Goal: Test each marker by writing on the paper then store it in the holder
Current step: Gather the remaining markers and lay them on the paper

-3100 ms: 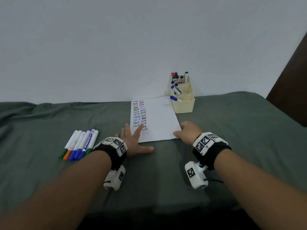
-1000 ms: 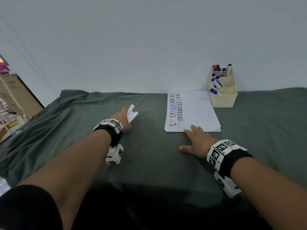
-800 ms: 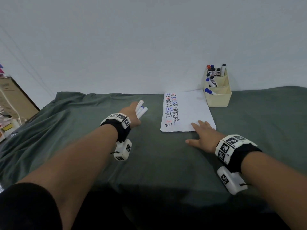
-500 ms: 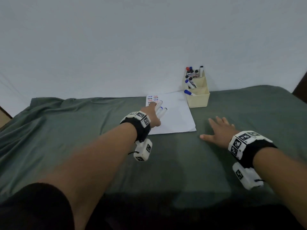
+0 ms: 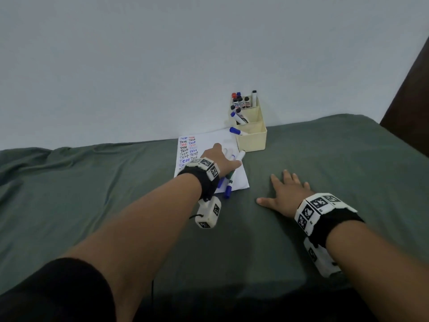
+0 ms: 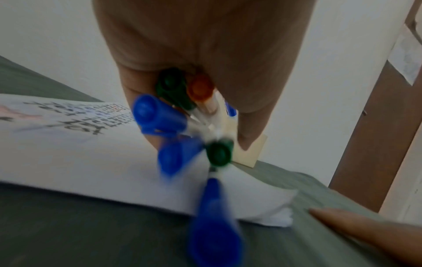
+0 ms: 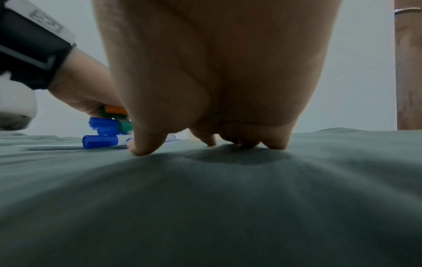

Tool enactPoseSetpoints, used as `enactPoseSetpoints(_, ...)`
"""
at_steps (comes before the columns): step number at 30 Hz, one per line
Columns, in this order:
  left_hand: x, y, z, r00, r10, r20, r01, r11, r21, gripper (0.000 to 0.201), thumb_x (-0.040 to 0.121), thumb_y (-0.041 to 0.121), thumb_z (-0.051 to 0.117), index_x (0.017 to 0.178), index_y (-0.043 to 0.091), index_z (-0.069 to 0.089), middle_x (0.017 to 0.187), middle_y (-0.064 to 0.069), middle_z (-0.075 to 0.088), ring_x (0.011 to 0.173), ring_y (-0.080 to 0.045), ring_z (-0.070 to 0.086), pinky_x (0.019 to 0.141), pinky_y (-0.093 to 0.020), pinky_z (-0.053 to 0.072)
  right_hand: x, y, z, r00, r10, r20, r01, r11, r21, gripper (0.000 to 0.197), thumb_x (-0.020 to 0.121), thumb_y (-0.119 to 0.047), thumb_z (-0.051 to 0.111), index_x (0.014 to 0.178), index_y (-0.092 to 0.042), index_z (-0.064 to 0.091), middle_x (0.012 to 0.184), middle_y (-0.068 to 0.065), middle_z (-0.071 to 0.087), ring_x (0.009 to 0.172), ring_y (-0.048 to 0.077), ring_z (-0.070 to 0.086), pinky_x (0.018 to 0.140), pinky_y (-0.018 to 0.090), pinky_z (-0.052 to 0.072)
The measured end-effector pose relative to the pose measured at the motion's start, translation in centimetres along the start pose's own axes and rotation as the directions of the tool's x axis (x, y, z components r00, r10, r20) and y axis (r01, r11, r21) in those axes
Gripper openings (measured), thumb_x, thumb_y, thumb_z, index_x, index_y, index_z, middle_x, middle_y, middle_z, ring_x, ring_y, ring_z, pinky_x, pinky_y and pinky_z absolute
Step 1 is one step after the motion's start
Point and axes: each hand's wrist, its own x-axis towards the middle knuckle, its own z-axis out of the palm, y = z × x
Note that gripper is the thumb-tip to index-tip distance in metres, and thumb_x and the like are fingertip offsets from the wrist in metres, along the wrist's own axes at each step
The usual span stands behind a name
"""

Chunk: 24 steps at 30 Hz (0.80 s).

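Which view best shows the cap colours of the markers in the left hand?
The left wrist view: the markers face it cap-first, showing blue, green and orange. The right wrist view catches the caps sideways, partly hidden by the right hand. In the head view the left hand covers most.

Holder [image 5: 251,138] stands behind paper [image 5: 239,181], touching.

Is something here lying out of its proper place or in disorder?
Yes. The markers under the left hand lie fanned untidily on the test paper, one blue cap over its near edge. The holder stands upright.
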Motion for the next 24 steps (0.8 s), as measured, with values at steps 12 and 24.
enactPoseSetpoints(12,-0.8,-5.6,-0.4,0.986,0.155,0.053,-0.162,0.976,0.148,0.082,0.082,0.073,0.052,0.146,0.023,0.039,0.139,-0.003,0.053,0.123,-0.023,0.052,0.101,-0.04,0.043,0.2,0.0,0.2,1.0,-0.003,-0.008,0.003,1.0,0.008,0.1,0.087,-0.078,0.046,0.161,-0.024,0.005,0.169,0.011,-0.007,0.156,0.032,-0.002,0.122,0.056,0.01)
enactPoseSetpoints(24,-4.5,-16.0,-1.5,0.993,0.012,0.118,-0.054,0.93,0.362,0.128,0.049,0.102,0.021,0.156,0.033,0.006,0.165,-0.005,0.005,0.15,-0.031,0.007,0.12,-0.049,0.013,-0.2,-0.8,-0.7,0.998,0.014,-0.058,-0.01,0.998,0.063,0.098,0.084,-0.08,0.049,0.157,-0.022,0.02,0.165,0.01,0.02,0.15,0.036,0.02,0.118,0.058,0.026)
